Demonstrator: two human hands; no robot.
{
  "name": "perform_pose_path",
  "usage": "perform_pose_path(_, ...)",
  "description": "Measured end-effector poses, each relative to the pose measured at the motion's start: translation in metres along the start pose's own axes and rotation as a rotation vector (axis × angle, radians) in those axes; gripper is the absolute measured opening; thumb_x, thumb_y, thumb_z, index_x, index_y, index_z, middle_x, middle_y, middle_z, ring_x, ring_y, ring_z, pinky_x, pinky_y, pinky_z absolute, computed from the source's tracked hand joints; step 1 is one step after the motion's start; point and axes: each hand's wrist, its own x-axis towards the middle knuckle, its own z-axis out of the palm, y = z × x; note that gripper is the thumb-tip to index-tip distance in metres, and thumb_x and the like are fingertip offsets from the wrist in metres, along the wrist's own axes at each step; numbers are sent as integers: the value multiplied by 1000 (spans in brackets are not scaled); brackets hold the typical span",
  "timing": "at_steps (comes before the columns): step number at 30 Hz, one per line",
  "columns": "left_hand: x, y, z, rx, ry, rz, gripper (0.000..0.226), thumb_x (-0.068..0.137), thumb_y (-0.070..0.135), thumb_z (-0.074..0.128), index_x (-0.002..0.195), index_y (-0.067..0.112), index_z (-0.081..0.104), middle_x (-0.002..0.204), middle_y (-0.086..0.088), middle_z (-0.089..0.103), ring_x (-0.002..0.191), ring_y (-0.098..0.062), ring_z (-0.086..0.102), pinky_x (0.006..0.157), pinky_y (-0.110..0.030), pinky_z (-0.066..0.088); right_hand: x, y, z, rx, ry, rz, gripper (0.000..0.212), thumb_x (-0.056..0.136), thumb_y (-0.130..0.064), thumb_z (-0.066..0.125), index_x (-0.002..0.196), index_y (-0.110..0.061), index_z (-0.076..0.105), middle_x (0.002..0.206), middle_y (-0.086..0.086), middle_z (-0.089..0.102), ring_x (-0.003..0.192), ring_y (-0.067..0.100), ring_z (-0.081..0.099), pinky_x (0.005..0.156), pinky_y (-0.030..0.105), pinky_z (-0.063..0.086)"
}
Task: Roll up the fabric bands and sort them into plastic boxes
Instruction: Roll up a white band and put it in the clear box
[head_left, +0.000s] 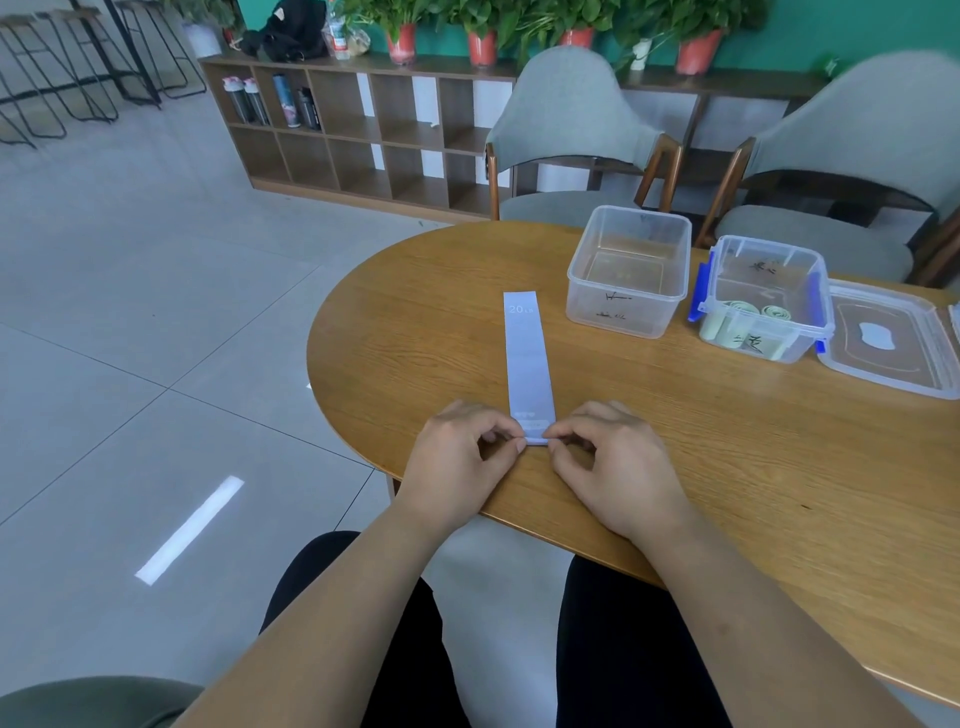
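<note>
1. Both hands are clamped on the near end of the band: the left hand (460, 447) and the right hand (608, 452) each pinch it between thumb and forefinger, with the other fingers curled, close to the near edge of the table (415, 322).
2. From the hands, the pale lilac band (525, 358) lies flat on the wood and runs straight toward 12 o'clock. Its far end is printed "20 LB".
3. The pinched end looks turned over into a first small fold, though the fingertips hide most of it.
4. At about 1 o'clock from the hands stands a clear box (628, 270) without a lid. It has handwriting on its front wall, and the wood shows through its bottom.
5. Just beside it, toward 2 o'clock, a box with blue clips (763, 301) holds pale green rolls (727, 322).
6. That box's lid (888, 343) lies flat on the table right beside it, on its 3 o'clock side.
7. Beyond the table, from 12 to 2 o'clock, stand two grey chairs (571, 114).
8. A low wooden shelf (353, 119) stands at 11 o'clock, with potted plants (402, 36) along its top.
</note>
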Motion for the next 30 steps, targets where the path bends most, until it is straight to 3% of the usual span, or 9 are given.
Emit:
perform_pose_path(9, -1, -2, 5, 13, 26, 12, 9, 87, 22, 83, 87, 29, 77, 82, 16, 66, 90, -8, 57, 79, -23, 47, 1, -1, -2, 1, -3, 10, 10, 91, -28, 72, 97, -35, 70, 85, -20, 62, 84, -1, 48, 78, 26, 46)
perform_pose_path(18, -1, -6, 11, 87, 27, 31, 2, 92, 25, 78, 92, 27, 78, 92, 16, 63, 98, -14, 55, 82, -29, 49, 0, -7, 3, -158, 7, 19, 5, 93, -32, 68, 94, -29, 73, 89, -12, 58, 91, 12, 58, 83, 37, 52)
perform_pose_path(27, -1, -7, 13, 107, 43, 55, 3, 93, 25, 77, 95, 24, 79, 94, 13, 63, 98, -15, 53, 82, -31, 50, -4, -9, 5, -265, 56, -61, 20, 89, -32, 73, 106, -22, 78, 95, -6, 67, 92, 20, 62, 79, 38, 56)
perform_pose_path(30, -1, -7, 13, 111, 41, 58, 3, 94, 25, 76, 95, 24, 79, 94, 14, 63, 99, -15, 53, 83, -32, 50, -4, -10, 4, -264, 49, -71, 13, 91, -31, 72, 103, -26, 76, 95, -7, 66, 91, 19, 61, 76, 37, 55)
